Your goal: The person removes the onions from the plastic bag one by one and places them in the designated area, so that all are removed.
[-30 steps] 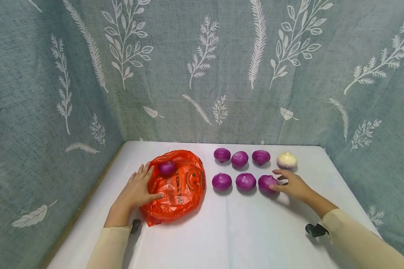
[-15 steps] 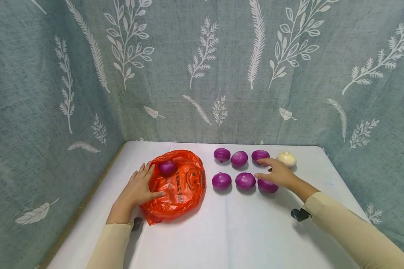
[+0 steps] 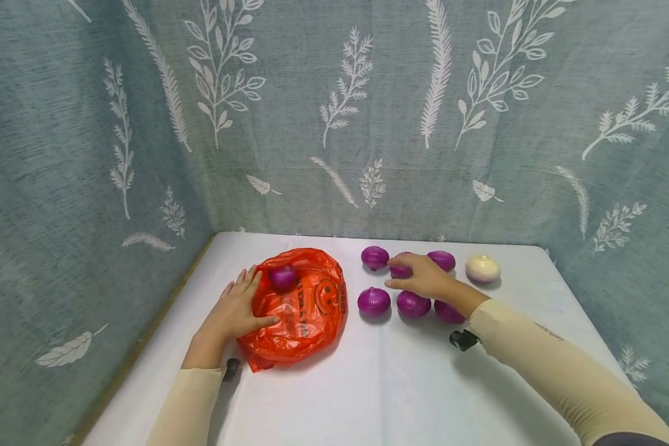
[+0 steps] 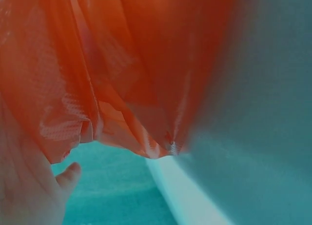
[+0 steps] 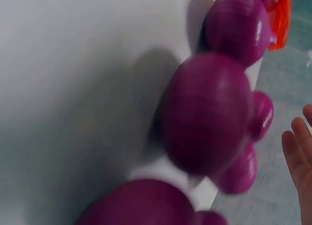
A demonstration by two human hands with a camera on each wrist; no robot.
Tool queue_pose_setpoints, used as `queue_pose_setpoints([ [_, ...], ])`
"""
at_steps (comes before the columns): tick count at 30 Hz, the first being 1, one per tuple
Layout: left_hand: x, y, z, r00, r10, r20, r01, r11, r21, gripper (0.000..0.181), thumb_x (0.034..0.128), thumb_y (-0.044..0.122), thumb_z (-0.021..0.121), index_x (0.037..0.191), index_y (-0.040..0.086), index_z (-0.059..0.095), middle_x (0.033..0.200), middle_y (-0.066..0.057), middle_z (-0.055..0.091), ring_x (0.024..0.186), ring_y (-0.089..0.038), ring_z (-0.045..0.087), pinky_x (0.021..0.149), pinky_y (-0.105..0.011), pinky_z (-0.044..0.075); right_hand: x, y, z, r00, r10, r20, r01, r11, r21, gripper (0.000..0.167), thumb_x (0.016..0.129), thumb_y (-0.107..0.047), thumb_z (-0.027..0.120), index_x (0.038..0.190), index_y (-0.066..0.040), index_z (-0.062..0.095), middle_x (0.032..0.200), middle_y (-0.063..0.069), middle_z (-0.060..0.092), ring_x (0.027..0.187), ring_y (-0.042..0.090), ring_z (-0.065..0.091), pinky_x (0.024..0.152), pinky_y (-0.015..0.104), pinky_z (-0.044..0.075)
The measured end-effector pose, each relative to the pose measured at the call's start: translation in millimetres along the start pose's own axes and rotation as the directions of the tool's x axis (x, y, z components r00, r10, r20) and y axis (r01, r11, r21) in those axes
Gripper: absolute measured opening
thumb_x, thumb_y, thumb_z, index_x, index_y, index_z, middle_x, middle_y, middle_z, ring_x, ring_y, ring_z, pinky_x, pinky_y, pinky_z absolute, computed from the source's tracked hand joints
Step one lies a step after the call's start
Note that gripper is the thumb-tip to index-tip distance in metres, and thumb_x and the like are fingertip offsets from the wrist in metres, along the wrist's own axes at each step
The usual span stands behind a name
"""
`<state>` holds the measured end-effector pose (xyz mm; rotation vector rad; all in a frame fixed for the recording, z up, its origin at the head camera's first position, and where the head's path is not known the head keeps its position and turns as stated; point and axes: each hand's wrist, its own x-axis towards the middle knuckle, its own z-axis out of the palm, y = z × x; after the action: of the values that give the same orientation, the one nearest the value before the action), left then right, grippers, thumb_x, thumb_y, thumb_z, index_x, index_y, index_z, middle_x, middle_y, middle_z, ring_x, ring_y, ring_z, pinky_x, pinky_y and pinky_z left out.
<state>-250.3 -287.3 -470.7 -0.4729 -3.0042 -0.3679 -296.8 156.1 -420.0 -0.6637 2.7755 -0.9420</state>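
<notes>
An orange-red plastic bag (image 3: 320, 337) with a printed smiling face lies at the left of the table, its mouth spread. Inside its upper left part sits a purple onion (image 3: 282, 278). My left hand (image 3: 235, 313) rests along the bag's left rim, fingers extended and thumb over the front edge. Above the purple onions hovers my right hand (image 3: 424, 275), holding nothing, its fingers extended leftward. They partly cover the middle back onion (image 3: 401, 266). The front row has a left onion (image 3: 374, 302), a middle onion (image 3: 414, 305) and a right onion (image 3: 449, 311) partly behind my wrist.
Two more purple onions stand in the back row, a left one (image 3: 375, 257) and a right one (image 3: 443, 260). A whitish onion (image 3: 483, 269) sits at the far right. Patterned grey-green cloth (image 3: 290, 186) encloses the white table (image 3: 340, 402) at the back and sides.
My right hand has left the right front onion and moved left over the rows. My left hand stays at the bag. The head view has shifted slightly.
</notes>
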Motion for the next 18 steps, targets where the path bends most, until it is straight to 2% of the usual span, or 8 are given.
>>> queue_pose_setpoints([
  [3,-1.4,-1.2,0.7,1.000,-0.001,-0.006,0.001,1.000,-0.004,0.118,0.0725,0.071,0.068,0.153,-0.001,0.021,0.160,-0.018,0.013,0.146,-0.039,0.009,0.115,-0.057,0.010,12.1,-11.7,6.3,0.999,-0.032,0.008,0.032,0.999,0.013,0.072,0.082,-0.054,0.072,0.137,-0.010,0.056,0.133,0.006,0.059,0.124,0.029,0.052,0.103,0.049,0.041],
  [9,-1.6,1.3,-0.6,1.000,0.022,-0.020,-0.022,1.000,0.004,0.118,0.0730,0.070,0.069,0.153,-0.002,0.021,0.160,-0.020,0.014,0.146,-0.039,0.009,0.115,-0.056,0.011,31.0,-28.5,15.1,0.999,-0.041,0.002,0.041,0.997,0.065,0.068,0.083,-0.048,0.074,0.136,-0.009,0.057,0.132,0.008,0.060,0.119,0.030,0.055,0.099,0.044,0.046],
  [13,-2.3,2.1,-2.8,1.000,0.014,-0.013,-0.014,1.000,0.005,0.119,0.0725,0.071,0.069,0.153,-0.002,0.020,0.159,-0.020,0.014,0.146,-0.038,0.008,0.115,-0.054,0.012,43.6,-35.7,22.2,0.997,-0.079,0.006,0.079,0.995,0.063,0.068,0.083,-0.052,0.072,0.135,-0.010,0.058,0.130,0.004,0.061,0.119,0.026,0.057,0.099,0.041,0.046],
  [18,-0.5,3.2,-2.8,1.000,0.017,-0.015,-0.017,1.000,0.013,0.119,0.0723,0.071,0.069,0.153,-0.003,0.021,0.159,-0.020,0.016,0.146,-0.038,0.010,0.115,-0.054,0.014,55.2,-45.0,29.4,0.996,-0.092,-0.003,0.092,0.993,0.075,0.062,0.085,-0.048,0.073,0.133,-0.012,0.059,0.128,0.005,0.062,0.118,0.029,0.057,0.098,0.043,0.047],
])
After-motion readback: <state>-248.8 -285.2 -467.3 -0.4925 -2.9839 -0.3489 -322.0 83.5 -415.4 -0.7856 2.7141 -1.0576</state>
